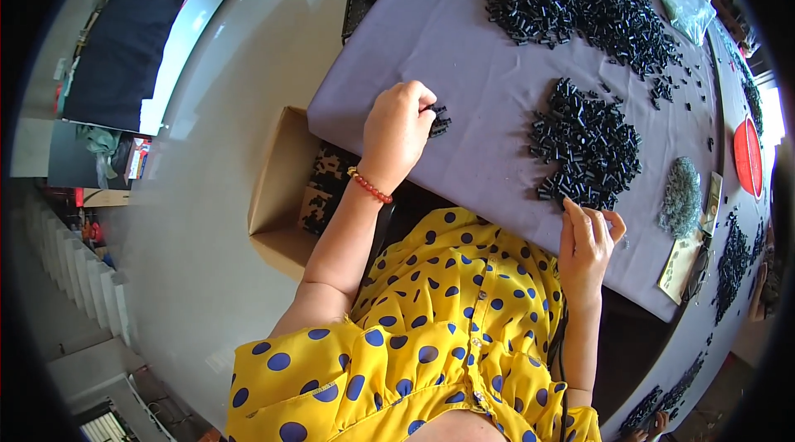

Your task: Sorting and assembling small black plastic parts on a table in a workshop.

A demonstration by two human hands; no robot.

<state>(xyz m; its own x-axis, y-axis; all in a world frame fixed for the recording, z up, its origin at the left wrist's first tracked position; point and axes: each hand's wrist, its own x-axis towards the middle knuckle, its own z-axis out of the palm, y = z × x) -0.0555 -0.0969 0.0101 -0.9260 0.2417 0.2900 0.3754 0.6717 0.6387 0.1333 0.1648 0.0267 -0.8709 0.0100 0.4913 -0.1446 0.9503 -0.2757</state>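
Note:
My left hand (399,129) is closed over the left part of the grey-purple table cover (489,169), its fingers curled in. What it holds, if anything, is hidden behind the knuckles. Just right of its fingers lies a small cluster of short black tubular pieces (440,122). My right hand (588,237) is at the near edge of a larger heap of the same black pieces (586,144). Its thumb and forefinger come together by the lowest pieces, and anything pinched there is too small to make out.
A bigger black heap (580,7) spreads across the far table. To the right are a tangle of fine greyish pieces (681,198), a yellowish strip (686,264) and a red basket (747,158). An open cardboard box (273,185) stands below the table's left edge. Another person's hand shows bottom right.

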